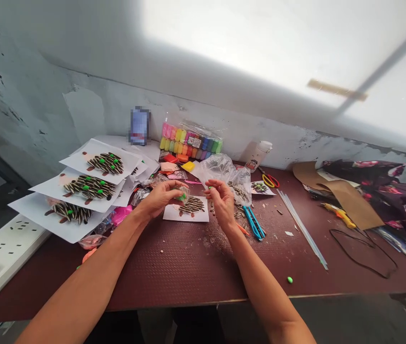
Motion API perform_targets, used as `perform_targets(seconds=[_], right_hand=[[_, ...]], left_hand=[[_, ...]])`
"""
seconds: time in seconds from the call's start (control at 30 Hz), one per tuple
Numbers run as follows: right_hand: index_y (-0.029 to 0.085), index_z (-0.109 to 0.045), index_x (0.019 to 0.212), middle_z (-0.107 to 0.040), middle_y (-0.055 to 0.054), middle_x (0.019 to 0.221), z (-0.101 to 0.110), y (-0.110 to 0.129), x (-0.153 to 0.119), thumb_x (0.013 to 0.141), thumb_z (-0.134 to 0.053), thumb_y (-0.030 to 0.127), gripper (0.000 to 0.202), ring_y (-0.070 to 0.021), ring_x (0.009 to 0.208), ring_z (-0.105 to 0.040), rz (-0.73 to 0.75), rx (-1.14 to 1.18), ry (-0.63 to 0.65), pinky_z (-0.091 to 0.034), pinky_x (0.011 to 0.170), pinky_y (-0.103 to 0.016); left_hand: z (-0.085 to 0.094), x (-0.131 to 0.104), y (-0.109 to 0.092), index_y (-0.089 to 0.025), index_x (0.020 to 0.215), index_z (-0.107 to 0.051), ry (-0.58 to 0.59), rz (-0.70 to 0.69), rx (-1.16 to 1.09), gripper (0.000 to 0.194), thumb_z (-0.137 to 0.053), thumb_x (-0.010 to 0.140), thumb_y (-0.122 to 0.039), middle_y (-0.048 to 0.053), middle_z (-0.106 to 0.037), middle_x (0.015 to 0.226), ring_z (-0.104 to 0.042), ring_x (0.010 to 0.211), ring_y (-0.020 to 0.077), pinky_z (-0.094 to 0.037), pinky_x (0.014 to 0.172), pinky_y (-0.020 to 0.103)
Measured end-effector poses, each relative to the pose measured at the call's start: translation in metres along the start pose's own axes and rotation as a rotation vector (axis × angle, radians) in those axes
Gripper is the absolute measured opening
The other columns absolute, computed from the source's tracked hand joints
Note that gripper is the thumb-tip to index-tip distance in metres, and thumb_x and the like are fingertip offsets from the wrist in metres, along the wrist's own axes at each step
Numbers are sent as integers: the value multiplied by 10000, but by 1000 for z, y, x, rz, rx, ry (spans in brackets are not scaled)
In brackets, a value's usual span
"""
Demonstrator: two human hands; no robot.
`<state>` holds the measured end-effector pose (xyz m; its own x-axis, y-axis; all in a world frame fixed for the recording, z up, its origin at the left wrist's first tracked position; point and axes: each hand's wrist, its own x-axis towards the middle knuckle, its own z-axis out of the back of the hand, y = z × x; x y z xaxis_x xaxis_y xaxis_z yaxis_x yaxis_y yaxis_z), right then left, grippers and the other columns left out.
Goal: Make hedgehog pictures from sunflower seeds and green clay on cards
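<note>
While the left hand (157, 198) pinches a small clear packet (181, 193) with green in it between thumb and fingers, the right hand (223, 204) is raised opposite, its thumb and first finger nearly together on what looks like a tiny green bit (209, 188). The card (171, 213) lies flat on the desk (174, 267), well back from the front edge, its long axis running left to right between the hands. Its striped seeds (193, 204) sit toward the far side from me, right of the packet and left of the right fingers. The left hand is nearer the card, overlapping its upper left corner; the right is just beside its right end. Blue scissors (254, 223) rest beyond the right wrist, and finished-looking sheets (70, 229) are piled toward the desk's left edge.
</note>
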<state>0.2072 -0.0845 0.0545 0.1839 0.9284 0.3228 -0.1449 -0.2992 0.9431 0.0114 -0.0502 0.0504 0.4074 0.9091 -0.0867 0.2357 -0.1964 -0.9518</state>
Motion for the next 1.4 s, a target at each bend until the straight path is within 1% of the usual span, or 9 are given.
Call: perform_targets(seconds=[0.17, 0.33, 0.43, 0.53, 0.77, 0.83, 1.0, 1.2, 1.4], right_hand=[[202, -618, 705, -685, -28, 807, -1, 3, -4, 770, -518, 257, 132, -147, 694, -597, -27, 37, 112, -490, 706, -284], [194, -664, 775, -689, -31, 831, -7, -1, -7, 809, -625, 356, 171, -148, 719, -606, -21, -2, 185, -492, 680, -268], [198, -702, 803, -703, -67, 969, -10, -5, -8, 823, -690, 385, 188, -180, 871, -644, 72, -13, 208, -512, 726, -278], [213, -728, 811, -689, -80, 1054, -12, -7, -12, 824, -735, 378, 165, -189, 936, -646, 146, -36, 216, -521, 733, -283], [213, -711, 786, -678, -47, 961, -14, -3, -17, 864, -714, 267, 95, -161, 869, -632, 292, -124, 213, -514, 750, -288], [219, -726, 857, -678, -42, 951, -15, -3, -17, 850, -722, 247, 29, -164, 873, -634, 316, -119, 241, -523, 755, -291], [259, -680, 1224, -697, -53, 1111, -14, -8, -16, 873, -638, 221, 356, -145, 802, -648, 232, -119, 258, -553, 712, -286], [211, -737, 1011, -738, -59, 1039, -12, -11, -13, 892, -586, 230, 193, -161, 820, -673, 192, -178, 208, -552, 718, -280], [209, -729, 1001, -741, -64, 1009, -12, -6, -14, 921, -605, 312, 181, -180, 862, -680, 196, -170, 205, -550, 757, -302]], left_hand=[[0, -2, -6, -121, 783, -680, 46, 5, -46, 241, -727, 661, -324, 42, -677, 644, -637, 556, 163, -533, 500, 274], [-3, 0, 0, -141, 578, -577, 52, 76, -7, 528, -722, 740, -623, -52, -390, 385, -382, 331, 73, -278, 340, 190], [-10, 0, 5, -136, 720, -629, 96, 83, 14, 501, -805, 673, -603, -58, -466, 467, -375, 347, 52, -256, 353, 178], [-14, -2, 8, -143, 650, -581, 169, 97, 78, 528, -785, 697, -629, -33, -507, 517, -398, 373, 47, -244, 364, 179], [-17, -7, 3, -117, 698, -690, 194, 36, 160, 512, -818, 663, -611, -14, -550, 508, -407, 408, 56, -246, 379, 189], [-15, -6, 2, -115, 710, -704, 159, 14, 128, 497, -848, 631, -584, -18, -552, 499, -405, 405, 55, -249, 380, 187], [-7, -2, 2, -125, 820, -704, 34, 15, 9, 537, -907, 547, -541, -59, -516, 485, -389, 367, 49, -239, 363, 176], [-3, -1, 2, -159, 676, -568, 52, -4, -27, 534, -915, 553, -545, -87, -441, 467, -366, 356, 38, -224, 350, 158], [-5, -1, 0, -119, 770, -665, 124, 60, 4, 565, -841, 634, -638, -46, -515, 537, -364, 352, 28, -214, 343, 164]])
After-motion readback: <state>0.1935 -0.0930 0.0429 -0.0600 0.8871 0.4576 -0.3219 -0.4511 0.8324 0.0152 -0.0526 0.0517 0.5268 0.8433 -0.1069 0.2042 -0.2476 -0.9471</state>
